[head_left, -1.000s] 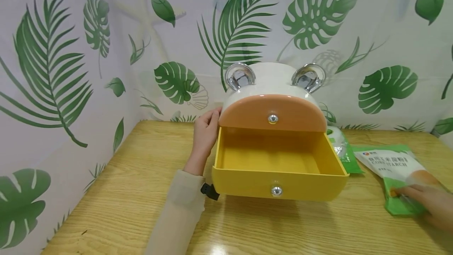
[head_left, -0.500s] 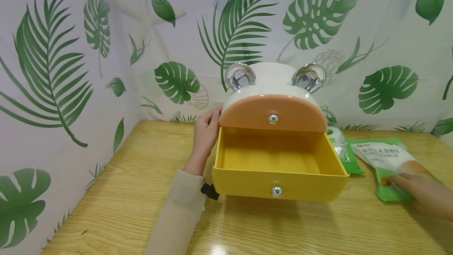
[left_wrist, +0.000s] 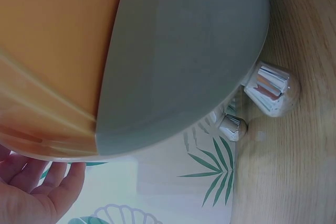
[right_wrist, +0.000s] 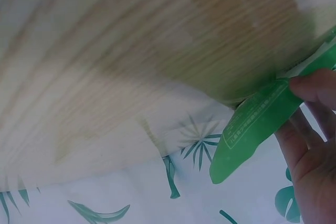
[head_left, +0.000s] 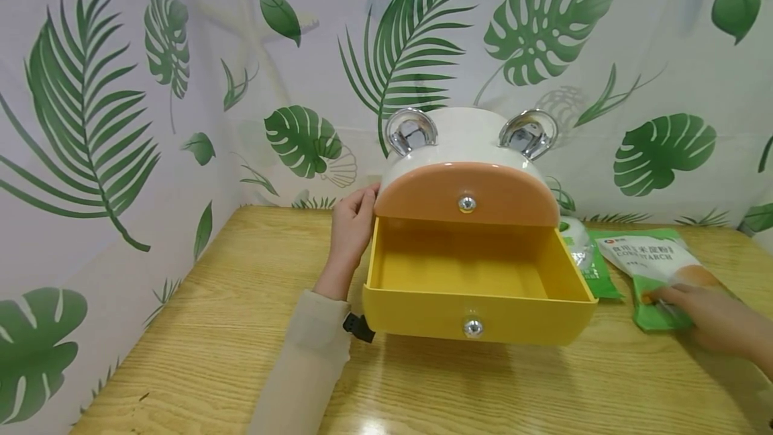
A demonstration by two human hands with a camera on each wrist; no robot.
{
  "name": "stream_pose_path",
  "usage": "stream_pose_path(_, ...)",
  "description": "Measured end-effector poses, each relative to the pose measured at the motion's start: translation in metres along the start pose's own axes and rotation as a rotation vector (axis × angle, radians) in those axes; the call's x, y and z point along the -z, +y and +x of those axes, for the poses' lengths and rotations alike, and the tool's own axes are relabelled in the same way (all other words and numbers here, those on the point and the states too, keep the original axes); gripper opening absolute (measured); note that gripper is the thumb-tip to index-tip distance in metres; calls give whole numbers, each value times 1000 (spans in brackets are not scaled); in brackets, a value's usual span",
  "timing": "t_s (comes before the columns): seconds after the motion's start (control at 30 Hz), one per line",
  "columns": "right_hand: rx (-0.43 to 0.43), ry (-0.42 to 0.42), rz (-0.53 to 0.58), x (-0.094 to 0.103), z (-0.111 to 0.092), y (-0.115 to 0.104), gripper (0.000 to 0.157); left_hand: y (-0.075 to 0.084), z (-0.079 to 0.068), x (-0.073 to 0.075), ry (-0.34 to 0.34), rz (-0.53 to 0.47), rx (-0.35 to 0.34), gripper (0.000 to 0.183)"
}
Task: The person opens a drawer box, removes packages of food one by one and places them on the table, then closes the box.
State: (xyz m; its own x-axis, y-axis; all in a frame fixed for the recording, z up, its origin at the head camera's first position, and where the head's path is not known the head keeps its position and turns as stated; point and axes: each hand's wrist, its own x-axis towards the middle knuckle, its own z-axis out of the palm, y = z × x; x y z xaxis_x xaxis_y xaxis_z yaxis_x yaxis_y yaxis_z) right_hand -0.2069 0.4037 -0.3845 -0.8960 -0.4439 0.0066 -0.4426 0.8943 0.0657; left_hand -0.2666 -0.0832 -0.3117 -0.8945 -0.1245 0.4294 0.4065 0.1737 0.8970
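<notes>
A storage box with a white domed top and two silver ears stands on the table. Its orange upper drawer is closed; the yellow lower drawer is pulled out and bare inside. My left hand rests against the box's left side, and in the left wrist view its fingertips touch the shell's edge. My right hand pinches the near end of a green and white bag of corn starch. In the right wrist view, thumb and fingers hold the bag's green end.
Another green and white bag sits at the box's right side, partly hidden by the drawer. A leaf-patterned backdrop rises behind the wooden table and along its left side. A black strap piece shows by the left wrist.
My right hand has slid the corn starch bag back and to the left, closer to the other bag. The left hand and box have stayed put.
</notes>
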Motion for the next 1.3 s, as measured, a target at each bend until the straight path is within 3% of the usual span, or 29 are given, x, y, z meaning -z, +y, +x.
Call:
stream_pose_path(0.43, 14, 12, 34, 1, 11, 6, 43, 0, -1, 1, -1, 0, -6, 29)
stream_pose_path(1.3, -7, -15, 59, 2, 27, 12, 47, -1, 0, 1, -10, -9, 2, 30)
